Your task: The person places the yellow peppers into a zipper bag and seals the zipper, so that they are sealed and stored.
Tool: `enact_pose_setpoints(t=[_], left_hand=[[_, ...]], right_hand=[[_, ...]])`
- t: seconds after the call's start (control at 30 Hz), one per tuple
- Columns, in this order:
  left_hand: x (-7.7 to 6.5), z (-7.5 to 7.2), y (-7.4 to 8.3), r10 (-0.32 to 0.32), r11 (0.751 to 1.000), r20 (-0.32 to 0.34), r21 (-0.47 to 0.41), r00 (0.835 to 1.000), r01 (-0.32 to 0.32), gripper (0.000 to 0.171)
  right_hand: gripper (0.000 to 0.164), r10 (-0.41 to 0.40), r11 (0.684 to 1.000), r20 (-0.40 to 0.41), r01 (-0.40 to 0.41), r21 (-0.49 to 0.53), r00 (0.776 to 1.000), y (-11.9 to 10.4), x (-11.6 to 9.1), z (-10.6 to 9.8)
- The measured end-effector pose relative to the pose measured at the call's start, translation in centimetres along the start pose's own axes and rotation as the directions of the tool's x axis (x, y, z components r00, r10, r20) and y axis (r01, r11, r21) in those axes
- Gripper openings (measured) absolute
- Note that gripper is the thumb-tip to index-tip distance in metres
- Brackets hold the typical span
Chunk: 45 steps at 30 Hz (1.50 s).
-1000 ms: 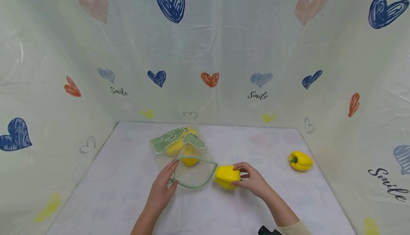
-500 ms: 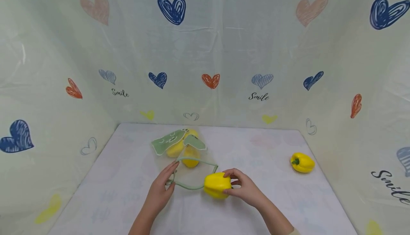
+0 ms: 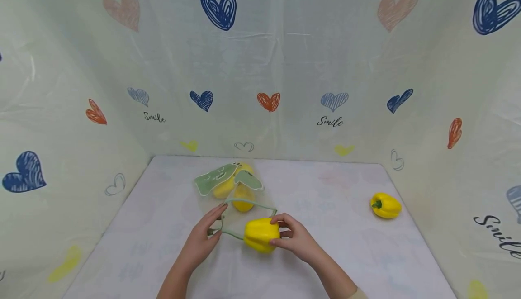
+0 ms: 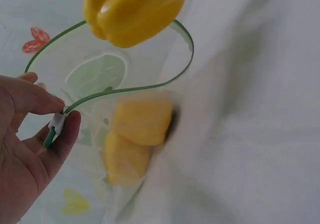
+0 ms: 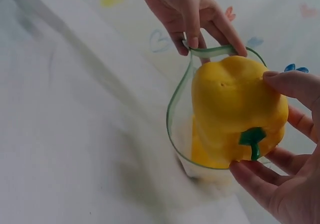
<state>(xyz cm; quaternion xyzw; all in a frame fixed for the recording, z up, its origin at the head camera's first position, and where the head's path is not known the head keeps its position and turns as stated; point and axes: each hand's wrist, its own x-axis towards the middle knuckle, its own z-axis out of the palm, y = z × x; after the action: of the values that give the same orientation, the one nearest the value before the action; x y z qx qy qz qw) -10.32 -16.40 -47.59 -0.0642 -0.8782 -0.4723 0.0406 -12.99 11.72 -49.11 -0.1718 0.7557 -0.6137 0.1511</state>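
Note:
A see-through zip bag [image 3: 249, 181] with a green-edged mouth and green print lies on the table, its mouth spread wide. Yellow peppers [image 4: 142, 121] show through its wall. My left hand [image 3: 200, 236] pinches the mouth's left corner, by the white zip slider [image 4: 58, 122]. Thumb and fingers of my right hand [image 3: 297, 240] grip a yellow bell pepper [image 3: 260, 235] at its stem end. The right wrist view shows its green stem [image 5: 254, 140] towards the camera. In the head view this pepper overlaps the near right part of the bag's mouth.
One more yellow bell pepper [image 3: 386, 206] lies on its side near the table's right edge. The white-covered table [image 3: 325, 190] meets pale curtains [image 3: 293, 64] printed with hearts at the back and both sides.
My right hand has brought the bell pepper leftward, from beside the bag to its mouth. My left hand keeps hold of the bag's corner, having shifted only slightly.

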Motion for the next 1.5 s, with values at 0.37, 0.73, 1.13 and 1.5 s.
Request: enact_pose_setpoints(t=[0.37, 0.73, 1.13, 1.5], left_hand=[[0.1, -0.2, 0.1, 0.004, 1.000, -0.008, 0.012, 1.000, -0.004, 0.072], [0.0, -0.1, 0.0, 0.026, 0.999, -0.018, 0.021, 1.000, -0.025, 0.074], [-0.1, 0.1, 0.1, 0.008, 1.000, -0.002, 0.022, 1.000, -0.008, 0.076], [0.0, 0.0, 0.1, 0.000, 1.000, -0.015, 0.024, 1.000, 0.001, 0.076]], right_hand=[[0.049, 0.033, 0.999, -0.002, -0.033, 0.041, 0.999, -0.7, 1.4, 1.8], [0.048, 0.040, 0.999, -0.051, -0.039, 0.027, 0.998, -1.3, 2.1, 3.4], [0.049, 0.026, 1.000, -0.124, -0.023, 0.019, 0.992, -1.1, 3.8, 5.1], [0.050, 0.072, 0.997, -0.148, -0.071, 0.011, 0.986, -0.8, 5.6, 6.4]])
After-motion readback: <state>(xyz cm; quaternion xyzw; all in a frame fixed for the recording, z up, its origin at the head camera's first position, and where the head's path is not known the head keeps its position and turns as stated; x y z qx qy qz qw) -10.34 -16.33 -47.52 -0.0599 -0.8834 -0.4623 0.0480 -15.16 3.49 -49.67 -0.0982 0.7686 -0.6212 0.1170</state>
